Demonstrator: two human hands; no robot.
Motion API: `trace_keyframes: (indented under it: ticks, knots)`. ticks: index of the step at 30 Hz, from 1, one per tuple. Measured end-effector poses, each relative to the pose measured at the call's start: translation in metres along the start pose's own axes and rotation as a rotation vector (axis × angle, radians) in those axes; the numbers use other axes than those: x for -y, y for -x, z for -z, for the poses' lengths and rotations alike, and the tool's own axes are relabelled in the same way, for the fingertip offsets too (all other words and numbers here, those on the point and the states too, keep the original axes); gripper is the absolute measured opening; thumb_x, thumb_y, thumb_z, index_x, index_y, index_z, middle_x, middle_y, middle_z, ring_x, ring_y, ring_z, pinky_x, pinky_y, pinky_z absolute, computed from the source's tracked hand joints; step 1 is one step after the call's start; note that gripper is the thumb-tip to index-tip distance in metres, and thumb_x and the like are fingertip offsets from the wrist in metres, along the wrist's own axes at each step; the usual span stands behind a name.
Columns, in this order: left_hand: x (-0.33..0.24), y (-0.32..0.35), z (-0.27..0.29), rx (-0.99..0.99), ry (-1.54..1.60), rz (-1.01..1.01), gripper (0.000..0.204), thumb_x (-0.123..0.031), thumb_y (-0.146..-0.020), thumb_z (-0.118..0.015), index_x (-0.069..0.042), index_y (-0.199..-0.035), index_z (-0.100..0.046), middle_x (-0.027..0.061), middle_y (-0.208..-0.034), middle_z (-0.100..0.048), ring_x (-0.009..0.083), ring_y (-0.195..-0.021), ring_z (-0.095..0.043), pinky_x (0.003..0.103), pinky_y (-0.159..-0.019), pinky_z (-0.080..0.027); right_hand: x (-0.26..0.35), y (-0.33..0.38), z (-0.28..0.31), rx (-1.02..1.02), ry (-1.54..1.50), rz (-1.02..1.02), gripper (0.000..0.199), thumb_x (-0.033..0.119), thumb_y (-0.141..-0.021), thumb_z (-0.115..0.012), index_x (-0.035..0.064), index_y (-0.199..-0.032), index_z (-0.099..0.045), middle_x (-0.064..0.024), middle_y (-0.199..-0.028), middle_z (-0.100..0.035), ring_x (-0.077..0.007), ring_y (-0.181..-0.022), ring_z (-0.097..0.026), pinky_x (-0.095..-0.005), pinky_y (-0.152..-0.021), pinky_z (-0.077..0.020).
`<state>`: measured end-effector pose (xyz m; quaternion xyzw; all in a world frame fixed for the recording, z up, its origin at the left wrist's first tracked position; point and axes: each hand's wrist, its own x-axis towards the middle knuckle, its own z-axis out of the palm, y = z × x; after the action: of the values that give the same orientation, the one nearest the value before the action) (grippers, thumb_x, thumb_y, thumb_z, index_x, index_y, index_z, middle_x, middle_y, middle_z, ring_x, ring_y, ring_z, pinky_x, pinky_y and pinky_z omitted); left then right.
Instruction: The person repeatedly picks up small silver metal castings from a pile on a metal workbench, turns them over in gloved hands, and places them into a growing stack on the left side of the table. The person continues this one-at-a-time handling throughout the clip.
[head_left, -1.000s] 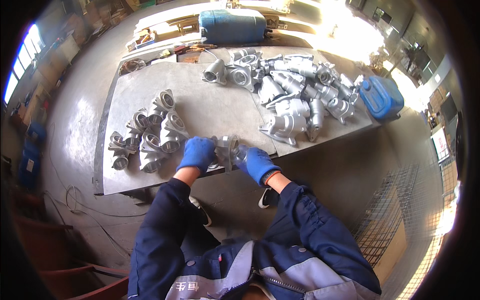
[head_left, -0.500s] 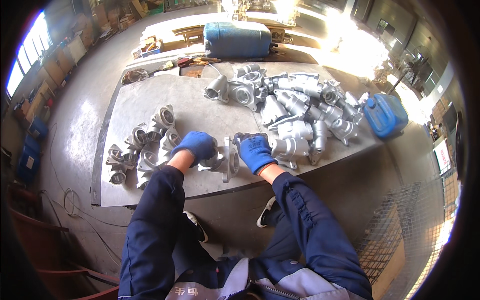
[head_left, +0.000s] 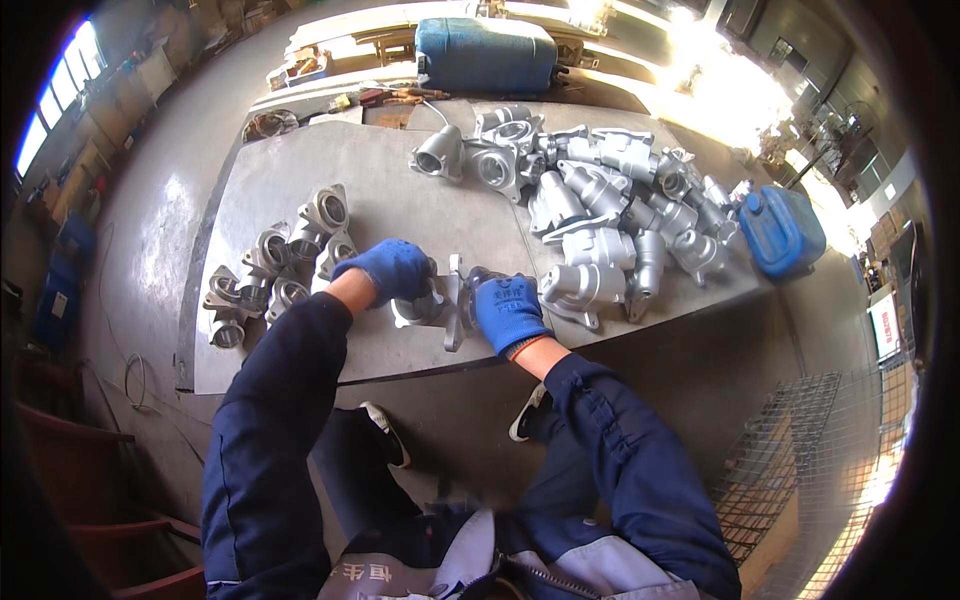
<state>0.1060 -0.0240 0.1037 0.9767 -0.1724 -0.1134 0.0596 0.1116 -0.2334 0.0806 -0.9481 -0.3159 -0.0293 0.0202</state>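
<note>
Each grip is closed on the metal casting (head_left: 443, 300): left hand (head_left: 392, 268) curls over it, right hand (head_left: 508, 310) clasps its side, forearms converging above the table (head_left: 400, 170).

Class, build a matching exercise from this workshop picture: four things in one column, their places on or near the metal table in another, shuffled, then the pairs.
Things:
1. small group of castings
2. large heap of castings
3. blue canister
4. held casting

Places:
A. at the table's right edge
B. between the left hand and right hand
C. table's left part
D. table's far right part

Pairs: 1-C, 2-D, 3-A, 4-B
</note>
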Motion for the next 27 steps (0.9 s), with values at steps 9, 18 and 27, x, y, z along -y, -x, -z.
trace_keyframes:
  ticks: [9,18,27]
  knots:
    - [0.002,-0.013,0.007,0.174,0.028,0.031,0.034,-0.024,-0.074,-0.072,-0.011,-0.106,-0.070,0.0158,-0.090,-0.069,0.0349,-0.085,-0.066,0.040,-0.076,-0.054,0.010,0.036,-0.025,-0.012,-0.066,0.010,0.014,0.015,-0.089,-0.052,0.0107,-0.085,-0.065,-0.0105,-0.076,-0.069,-0.0266,-0.070,-0.069,-0.0416,-0.063,-0.0484]
    - [0.011,-0.023,-0.004,0.212,0.001,0.030,0.029,-0.025,-0.075,-0.071,-0.013,-0.102,-0.070,0.0147,-0.090,-0.069,0.0338,-0.085,-0.067,0.040,-0.076,-0.053,0.055,0.138,-0.098,0.121,-0.077,0.279,0.018,0.019,-0.084,-0.051,0.0142,-0.092,-0.067,-0.0103,-0.072,-0.068,-0.0268,-0.064,-0.066,-0.0463,-0.058,-0.0465]
    - [0.017,-0.011,0.001,0.492,0.231,-0.042,0.025,-0.025,-0.081,-0.062,-0.010,-0.098,-0.072,0.0067,-0.090,-0.072,0.0224,-0.072,-0.065,0.034,-0.066,-0.052,-0.026,0.082,-0.086,-0.198,-1.023,-0.076,0.054,0.036,-0.078,-0.074,0.0117,-0.124,-0.059,-0.0167,-0.095,-0.070,-0.0332,-0.085,-0.068,-0.0438,-0.074,-0.0525]
